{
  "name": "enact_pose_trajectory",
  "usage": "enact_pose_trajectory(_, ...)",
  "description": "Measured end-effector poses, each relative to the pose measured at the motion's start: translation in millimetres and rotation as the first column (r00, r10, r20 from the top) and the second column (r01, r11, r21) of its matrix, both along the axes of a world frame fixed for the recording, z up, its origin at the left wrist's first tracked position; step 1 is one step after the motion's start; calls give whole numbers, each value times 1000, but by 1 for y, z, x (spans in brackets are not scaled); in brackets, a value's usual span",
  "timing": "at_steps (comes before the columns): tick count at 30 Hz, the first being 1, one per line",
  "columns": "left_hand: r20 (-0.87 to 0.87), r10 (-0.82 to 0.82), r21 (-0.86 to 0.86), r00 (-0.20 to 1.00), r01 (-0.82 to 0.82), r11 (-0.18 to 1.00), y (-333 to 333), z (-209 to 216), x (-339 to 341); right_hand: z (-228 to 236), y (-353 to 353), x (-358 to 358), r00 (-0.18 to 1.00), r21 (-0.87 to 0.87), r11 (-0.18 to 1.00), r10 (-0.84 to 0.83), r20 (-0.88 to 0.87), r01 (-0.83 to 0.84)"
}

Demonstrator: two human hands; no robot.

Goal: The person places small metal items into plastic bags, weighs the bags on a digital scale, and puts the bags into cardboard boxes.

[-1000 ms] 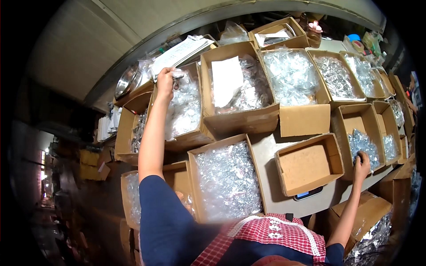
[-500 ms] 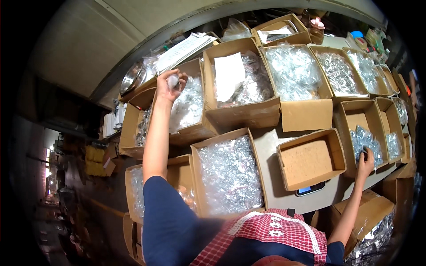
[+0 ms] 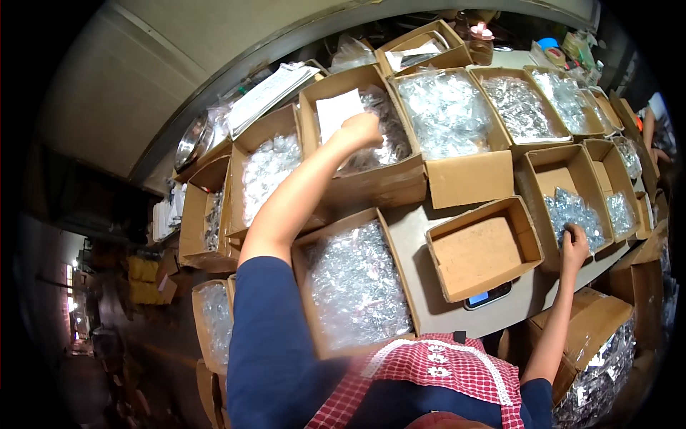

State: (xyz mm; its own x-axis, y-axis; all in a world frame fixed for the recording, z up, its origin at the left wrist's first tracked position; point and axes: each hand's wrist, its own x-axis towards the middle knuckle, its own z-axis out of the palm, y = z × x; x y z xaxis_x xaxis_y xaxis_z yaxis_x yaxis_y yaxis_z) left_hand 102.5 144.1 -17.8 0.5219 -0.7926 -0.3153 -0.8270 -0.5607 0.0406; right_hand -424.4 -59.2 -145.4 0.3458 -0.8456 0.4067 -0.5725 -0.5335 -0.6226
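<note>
Over cardboard boxes of clear packets, both hands (left fisted, right gripping packets) reach in.

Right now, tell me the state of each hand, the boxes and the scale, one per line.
left hand: closed in a fist over the box with the white sheet
right hand: down among small clear packets in a half-filled box
plain box: empty, sitting on the scale
scale: display lit
near box: full of clear packets
</note>
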Motion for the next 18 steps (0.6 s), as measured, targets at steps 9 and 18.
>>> enact_pose_trajectory(9, -669, 13, -390, 743, -367, 845, 21, -6, 44, 12, 9, 15, 999, -5, 999, -44, -10, 44)
enact_pose_trajectory(18, -729, -393, -130, -560, -450, 883, 19, 70, -68, 3, 2, 9, 994, -20, 999, -28, -109, 25)
